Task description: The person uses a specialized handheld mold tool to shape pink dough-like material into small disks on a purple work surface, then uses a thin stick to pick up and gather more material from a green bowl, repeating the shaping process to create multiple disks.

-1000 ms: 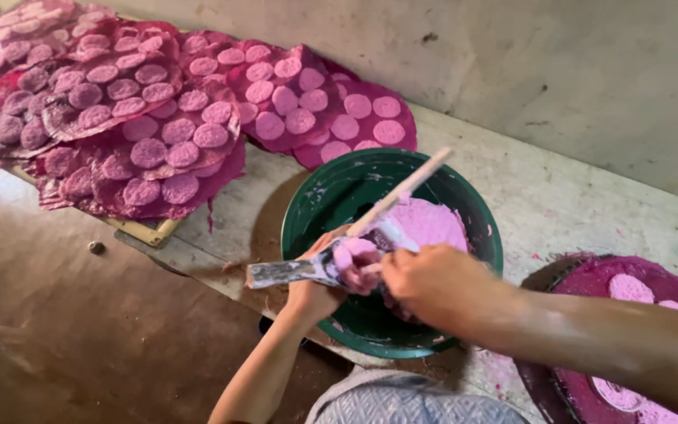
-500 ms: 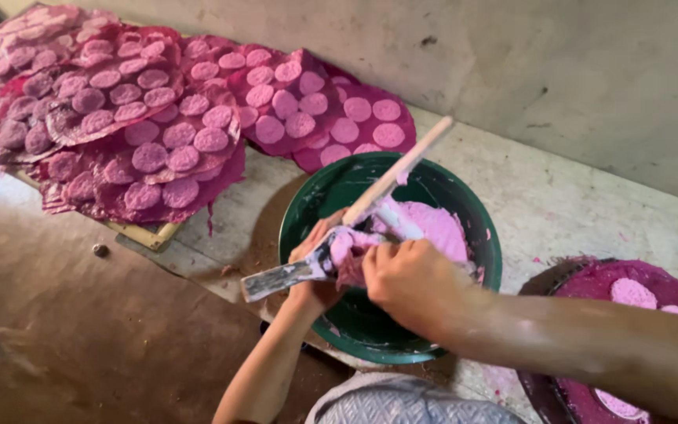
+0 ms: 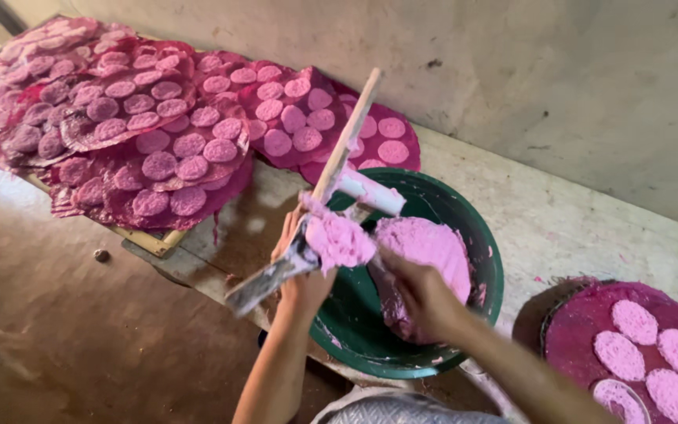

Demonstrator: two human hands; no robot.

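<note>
The left hand [image 3: 301, 271] has lifted the paste-loaded scraper [image 3: 308, 251], fingers gripping it; right hand [image 3: 421, 294] fingers hidden.

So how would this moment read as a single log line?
left hand: holds flat tool loaded with pink paste | right hand: in green basin | pink discs on sheets

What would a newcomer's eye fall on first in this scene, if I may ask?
Probably the pink dough heaped in the green basin at centre, where the left hand holds a dough-smeared scraper. Next, the magenta sheets dotted with pink discs, overlapping at upper left.
</note>
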